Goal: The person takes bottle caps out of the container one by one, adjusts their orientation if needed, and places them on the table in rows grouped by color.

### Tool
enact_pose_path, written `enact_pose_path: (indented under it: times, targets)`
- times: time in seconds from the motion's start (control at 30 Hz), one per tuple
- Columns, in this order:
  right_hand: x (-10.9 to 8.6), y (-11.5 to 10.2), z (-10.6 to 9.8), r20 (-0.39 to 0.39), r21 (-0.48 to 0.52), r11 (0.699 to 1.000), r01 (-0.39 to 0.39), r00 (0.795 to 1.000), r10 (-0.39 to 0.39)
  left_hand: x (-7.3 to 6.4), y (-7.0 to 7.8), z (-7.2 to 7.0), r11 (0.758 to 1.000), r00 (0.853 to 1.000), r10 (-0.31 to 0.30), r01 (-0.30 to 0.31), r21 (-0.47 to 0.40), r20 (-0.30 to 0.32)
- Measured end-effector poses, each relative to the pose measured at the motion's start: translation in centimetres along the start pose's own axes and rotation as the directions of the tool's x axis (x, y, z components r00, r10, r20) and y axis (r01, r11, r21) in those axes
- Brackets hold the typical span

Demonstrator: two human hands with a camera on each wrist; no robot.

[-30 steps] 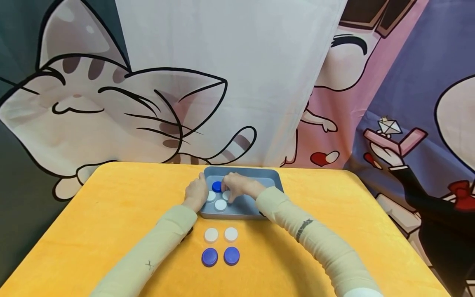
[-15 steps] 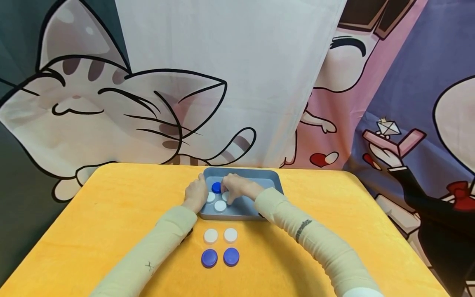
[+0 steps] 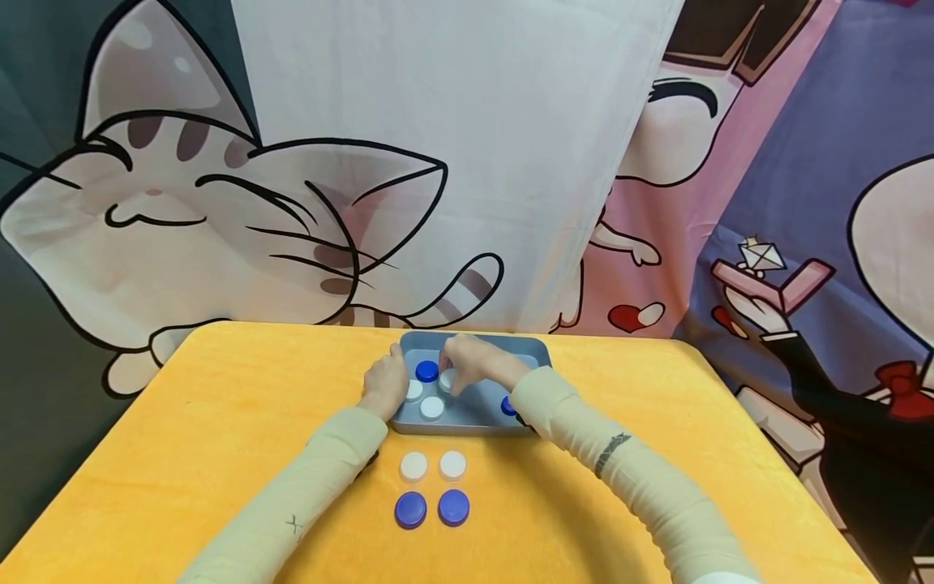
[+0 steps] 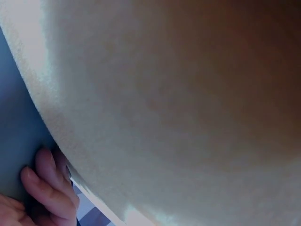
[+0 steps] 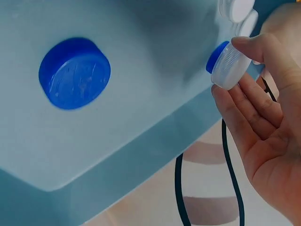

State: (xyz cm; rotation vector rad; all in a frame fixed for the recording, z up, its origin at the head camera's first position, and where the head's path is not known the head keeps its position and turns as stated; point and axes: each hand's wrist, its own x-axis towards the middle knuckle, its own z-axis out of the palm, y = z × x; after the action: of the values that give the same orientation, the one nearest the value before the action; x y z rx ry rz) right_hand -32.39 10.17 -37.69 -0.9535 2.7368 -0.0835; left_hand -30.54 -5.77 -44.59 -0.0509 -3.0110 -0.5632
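Observation:
At the left side of a grey-blue tray [image 3: 481,428], my left hand [image 3: 385,381] grips the rim. In the left wrist view its curled fingers [image 4: 49,188] show low at the left, and skin or sleeve fills most of the picture. My right hand [image 3: 474,361] reaches inside the tray and pinches a white bottle cap [image 5: 229,68] between thumb and fingertips. A blue cap [image 3: 426,371] lies left of that hand, with a white cap [image 3: 431,408] closer to me. Another white cap [image 3: 413,391] sits beside the left hand.
Near my right sleeve, a blue cap [image 3: 507,405] lies partly covered in the tray. In front of the tray, two white caps [image 3: 413,466] and two blue caps [image 3: 454,508] form two rows on the yellow tablecloth [image 3: 255,405]. A cartoon-printed curtain [image 3: 511,162] hangs behind.
My right hand has shifted slightly right with the white cap, and its sleeve now uncovers a blue cap at the tray's right. My left hand stays at the rim.

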Motion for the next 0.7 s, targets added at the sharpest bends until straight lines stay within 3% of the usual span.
enact_pose_path:
  times: [0.7]
  targets:
    - [-5.7,-0.8,-2.3,-0.164,0.069,0.997,-0.034,0.985,0.044,-0.2,0.1,-0.2,1.000,1.000,-0.003,0.003,0.006,-0.007]
